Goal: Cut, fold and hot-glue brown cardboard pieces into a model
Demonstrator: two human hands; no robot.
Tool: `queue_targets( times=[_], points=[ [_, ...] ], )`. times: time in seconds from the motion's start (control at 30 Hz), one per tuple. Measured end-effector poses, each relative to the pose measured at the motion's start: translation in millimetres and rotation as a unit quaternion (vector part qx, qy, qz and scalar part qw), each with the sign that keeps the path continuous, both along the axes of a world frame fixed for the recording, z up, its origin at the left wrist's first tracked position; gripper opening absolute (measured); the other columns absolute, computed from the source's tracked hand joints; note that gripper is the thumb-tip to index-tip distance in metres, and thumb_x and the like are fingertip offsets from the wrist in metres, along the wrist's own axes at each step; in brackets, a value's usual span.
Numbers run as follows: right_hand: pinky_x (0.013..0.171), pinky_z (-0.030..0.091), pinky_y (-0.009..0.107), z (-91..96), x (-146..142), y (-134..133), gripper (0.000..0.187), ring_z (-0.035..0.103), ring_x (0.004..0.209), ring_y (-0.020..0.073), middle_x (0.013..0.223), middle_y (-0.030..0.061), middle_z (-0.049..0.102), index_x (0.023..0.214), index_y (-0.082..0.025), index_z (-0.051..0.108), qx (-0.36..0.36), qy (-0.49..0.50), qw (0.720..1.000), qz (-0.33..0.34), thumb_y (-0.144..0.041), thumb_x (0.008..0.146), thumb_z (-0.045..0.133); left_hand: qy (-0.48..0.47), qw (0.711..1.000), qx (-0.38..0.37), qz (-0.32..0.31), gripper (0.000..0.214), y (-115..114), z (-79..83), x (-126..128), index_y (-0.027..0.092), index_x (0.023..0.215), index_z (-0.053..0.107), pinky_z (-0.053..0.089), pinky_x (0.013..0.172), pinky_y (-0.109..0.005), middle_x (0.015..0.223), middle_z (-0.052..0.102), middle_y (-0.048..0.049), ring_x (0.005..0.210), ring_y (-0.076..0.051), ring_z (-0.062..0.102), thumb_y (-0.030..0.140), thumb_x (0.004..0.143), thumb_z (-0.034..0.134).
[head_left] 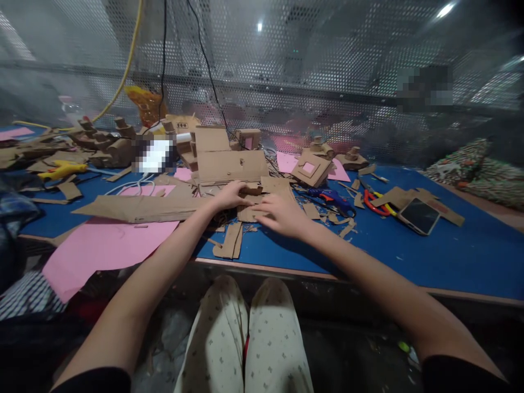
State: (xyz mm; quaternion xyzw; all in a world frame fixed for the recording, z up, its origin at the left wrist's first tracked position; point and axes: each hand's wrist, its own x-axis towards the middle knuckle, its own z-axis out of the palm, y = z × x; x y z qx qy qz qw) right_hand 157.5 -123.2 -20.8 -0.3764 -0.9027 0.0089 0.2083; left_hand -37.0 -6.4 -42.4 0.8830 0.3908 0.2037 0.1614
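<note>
At the middle of the blue table, my left hand (231, 196) has its fingers closed on a small curled cardboard strip (252, 191). Just to its right, my right hand (284, 214) bends its fingers around the edge of a flat cardboard piece (246, 214); part of the grip is hidden. Behind both hands stands a folded cardboard panel (231, 165) with a small hole. A long cardboard strip (143, 207) lies left of my left hand, over pink paper (110, 248). Small cardboard scraps (229, 241) lie nearer the table's front edge.
To the right lie a blue glue gun (331, 200), red-handled pliers (375, 203) and a phone (420, 215). A yellow glue gun (63, 170) and cardboard models (112, 147) are at the left. Behind the table rises a perforated metal screen (286, 60), with cables hanging before it.
</note>
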Motion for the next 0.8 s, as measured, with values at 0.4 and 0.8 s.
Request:
queue_targets(
  times=[0.4, 0.8],
  points=[
    [0.084, 0.041, 0.036, -30.4, -41.4, -1.0, 0.008, 0.052, 0.094, 0.0229, 0.094, 0.0108, 0.062, 0.087, -0.015, 0.062, -0.012, 0.008, 0.999, -0.050, -0.018, 0.091, 0.056, 0.051, 0.998, 0.033, 0.022, 0.028, 0.4, -4.9, 4.9, 0.013, 0.094, 0.064, 0.043, 0.077, -0.033, 0.097, 0.065, -0.0095, 0.090, -0.024, 0.058, 0.031, 0.073, 0.065],
    [0.086, 0.042, 0.036, -29.9, -21.1, 9.2, 0.010, 0.049, 0.088, 0.0188, 0.091, 0.0061, 0.056, 0.086, -0.020, 0.045, -0.190, 0.132, 0.972, 0.047, -0.024, 0.095, 0.044, 0.039, 0.998, 0.024, 0.032, 0.032, 0.3, -9.6, 6.7, 0.018, 0.102, 0.066, 0.044, 0.085, -0.033, 0.106, 0.068, -0.0080, 0.101, -0.025, 0.060, 0.032, 0.074, 0.069]
  ],
)
